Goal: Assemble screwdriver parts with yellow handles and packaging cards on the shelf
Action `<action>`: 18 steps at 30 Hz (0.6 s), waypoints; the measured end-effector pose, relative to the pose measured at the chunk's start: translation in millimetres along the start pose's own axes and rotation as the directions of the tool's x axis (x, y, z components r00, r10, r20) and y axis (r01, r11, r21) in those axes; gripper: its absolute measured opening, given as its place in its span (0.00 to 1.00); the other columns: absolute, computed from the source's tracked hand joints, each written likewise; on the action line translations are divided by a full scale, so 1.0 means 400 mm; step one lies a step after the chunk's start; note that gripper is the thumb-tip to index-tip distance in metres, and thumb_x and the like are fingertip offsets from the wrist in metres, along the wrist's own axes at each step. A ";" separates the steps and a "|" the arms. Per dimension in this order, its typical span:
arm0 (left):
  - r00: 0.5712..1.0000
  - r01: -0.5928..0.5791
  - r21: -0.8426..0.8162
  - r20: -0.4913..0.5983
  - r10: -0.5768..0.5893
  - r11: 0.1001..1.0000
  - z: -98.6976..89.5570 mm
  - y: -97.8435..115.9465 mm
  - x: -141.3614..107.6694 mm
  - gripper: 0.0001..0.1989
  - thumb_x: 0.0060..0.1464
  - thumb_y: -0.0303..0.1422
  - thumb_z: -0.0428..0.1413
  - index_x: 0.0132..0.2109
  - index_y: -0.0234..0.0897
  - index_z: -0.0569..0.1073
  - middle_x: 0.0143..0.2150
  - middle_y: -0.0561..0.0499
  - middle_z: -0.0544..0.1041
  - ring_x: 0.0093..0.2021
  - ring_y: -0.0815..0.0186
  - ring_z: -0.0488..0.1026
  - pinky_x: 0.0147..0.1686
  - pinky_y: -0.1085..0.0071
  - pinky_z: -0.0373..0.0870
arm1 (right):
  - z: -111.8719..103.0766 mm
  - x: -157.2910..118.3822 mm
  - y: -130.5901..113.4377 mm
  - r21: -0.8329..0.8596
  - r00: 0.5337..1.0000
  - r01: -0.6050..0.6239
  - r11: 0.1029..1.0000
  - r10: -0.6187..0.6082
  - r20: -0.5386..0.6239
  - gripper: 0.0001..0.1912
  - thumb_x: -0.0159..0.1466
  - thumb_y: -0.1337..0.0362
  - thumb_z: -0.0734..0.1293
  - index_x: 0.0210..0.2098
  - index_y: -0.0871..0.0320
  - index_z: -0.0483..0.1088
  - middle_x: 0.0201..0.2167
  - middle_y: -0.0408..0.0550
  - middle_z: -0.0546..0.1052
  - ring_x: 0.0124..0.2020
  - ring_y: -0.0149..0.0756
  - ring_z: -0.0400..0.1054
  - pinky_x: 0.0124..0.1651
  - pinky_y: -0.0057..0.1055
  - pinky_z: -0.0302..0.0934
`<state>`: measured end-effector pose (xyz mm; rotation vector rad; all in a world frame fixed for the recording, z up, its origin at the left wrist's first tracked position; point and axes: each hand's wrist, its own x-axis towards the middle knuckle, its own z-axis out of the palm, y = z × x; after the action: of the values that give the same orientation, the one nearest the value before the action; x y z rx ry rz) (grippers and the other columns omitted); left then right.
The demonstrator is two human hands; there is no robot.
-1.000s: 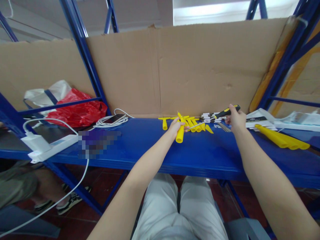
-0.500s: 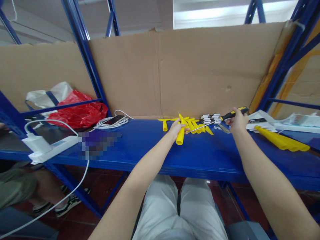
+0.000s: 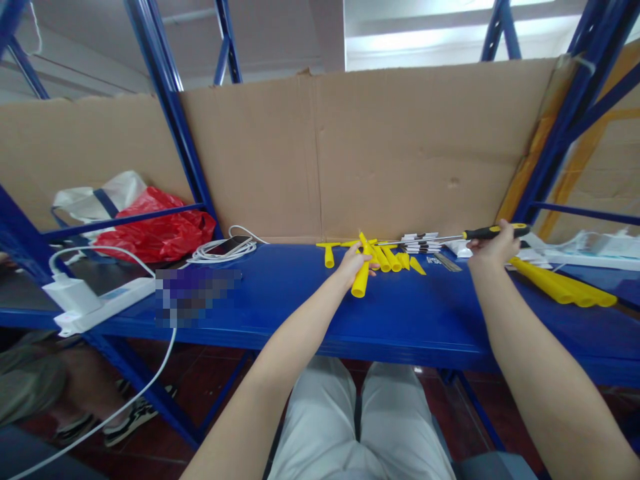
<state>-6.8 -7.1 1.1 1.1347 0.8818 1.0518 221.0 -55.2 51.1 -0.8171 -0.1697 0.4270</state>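
My left hand (image 3: 356, 263) is closed around a yellow T-shaped piece (image 3: 359, 283) whose hollow handle end faces me. In my right hand (image 3: 493, 245) is a black and yellow screwdriver (image 3: 473, 234), its long shaft pointing left toward the yellow piece. Whether the tip touches the piece cannot be made out. Several yellow pieces (image 3: 394, 259) lie behind and right of my left hand, and one more (image 3: 329, 256) lies to its left. Small black and white packets (image 3: 420, 243) and thin metal strips (image 3: 447, 261) sit between my hands.
Yellow tubular pieces (image 3: 565, 283) lie at the right on the blue table (image 3: 300, 300). Cardboard (image 3: 400, 147) stands behind. At the left are a red bag (image 3: 155, 227), a coiled white cable (image 3: 200, 253) and a power strip (image 3: 107, 305). A person's legs show lower left.
My right hand has moved right with the screwdriver, drawing its shaft away from the front of the held piece; the shaft is now nearly level. My left hand keeps its hold.
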 end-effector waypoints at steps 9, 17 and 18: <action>0.999 -0.017 0.026 0.036 0.016 1.000 0.002 -0.003 0.004 0.33 0.54 0.17 0.47 0.66 0.37 0.54 0.54 0.37 0.72 0.24 0.71 0.75 0.15 0.80 0.67 | 0.010 0.015 0.014 0.108 0.997 -0.071 0.992 0.067 0.040 0.04 0.65 0.67 0.56 0.33 0.54 0.54 0.20 0.34 0.59 0.13 0.24 0.55 0.11 0.20 0.46; 0.999 0.001 0.018 0.054 -0.002 1.000 0.005 0.000 0.002 0.34 0.53 0.17 0.49 0.66 0.38 0.54 0.56 0.37 0.71 0.22 0.72 0.75 0.16 0.79 0.68 | 0.010 0.015 0.014 0.113 0.997 -0.063 0.992 0.058 0.046 0.04 0.65 0.67 0.56 0.33 0.54 0.54 0.20 0.34 0.59 0.12 0.25 0.55 0.10 0.21 0.47; 0.998 0.001 0.020 0.057 -0.002 1.000 0.005 0.000 0.001 0.34 0.53 0.17 0.48 0.66 0.38 0.54 0.57 0.37 0.71 0.22 0.72 0.74 0.16 0.79 0.68 | 0.010 0.015 0.014 0.113 0.997 -0.060 0.992 0.055 0.046 0.04 0.65 0.67 0.56 0.33 0.54 0.54 0.20 0.34 0.59 0.12 0.25 0.55 0.10 0.21 0.47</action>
<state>-4.8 -7.1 1.6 1.1748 0.8495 1.0069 223.6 -46.6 49.5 -0.7021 -0.1604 0.5046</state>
